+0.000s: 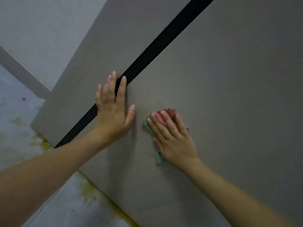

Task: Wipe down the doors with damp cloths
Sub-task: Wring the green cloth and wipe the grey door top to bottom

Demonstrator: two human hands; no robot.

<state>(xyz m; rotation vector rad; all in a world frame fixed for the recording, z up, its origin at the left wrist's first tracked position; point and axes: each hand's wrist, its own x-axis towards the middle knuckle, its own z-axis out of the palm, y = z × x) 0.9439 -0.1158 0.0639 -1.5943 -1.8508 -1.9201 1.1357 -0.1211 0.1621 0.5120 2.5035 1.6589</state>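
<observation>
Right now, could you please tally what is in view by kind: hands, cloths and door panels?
Hands: 2, left hand flat on the door, right hand pressing the cloth
Cloths: 1, pink and green cloth
Door panels: 2, left panel, right panel
Total: 5

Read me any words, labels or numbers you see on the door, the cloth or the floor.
None: no readable text anywhere.
The door is plain grey with a black strip.
The cloth under the right hand shows only pink and green colour.
</observation>
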